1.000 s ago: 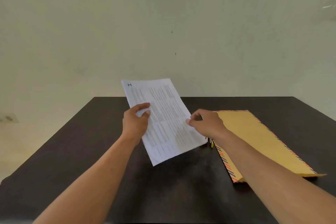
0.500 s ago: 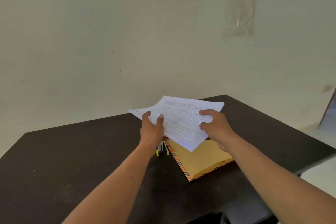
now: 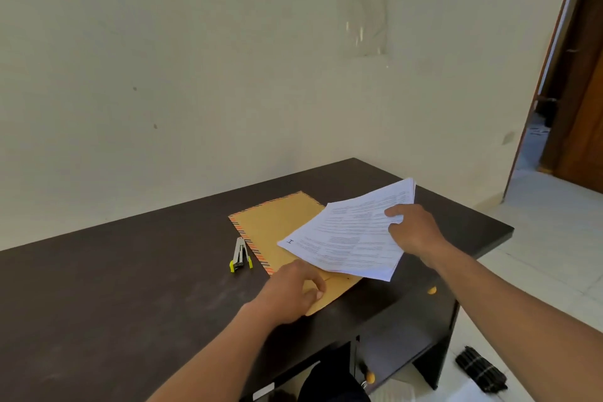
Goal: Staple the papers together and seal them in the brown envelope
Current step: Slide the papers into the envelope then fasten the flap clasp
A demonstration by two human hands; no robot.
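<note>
My right hand (image 3: 412,232) grips a stack of printed white papers (image 3: 342,238) by its right edge, thumb on top, and holds it a little above the brown envelope (image 3: 274,225). The envelope has a striped border and lies flat on the dark table (image 3: 130,287). The papers hide its right part. My left hand (image 3: 293,290) is off the papers and sits at the envelope's near corner, where its curled fingers pinch the envelope. A small stapler (image 3: 240,256) with yellow-green trim lies on the table just left of the envelope, touched by neither hand.
The table's right end (image 3: 502,232) is close to the papers, with tiled floor beyond. Open shelves (image 3: 391,352) sit under the table. A black object (image 3: 481,369) lies on the floor at lower right. A wooden door (image 3: 584,91) stands open at far right.
The view swung right. My left hand let go of the papers and dropped to the envelope's near corner. My right hand alone now holds the stack, farther to the right. The stapler is now uncovered.
</note>
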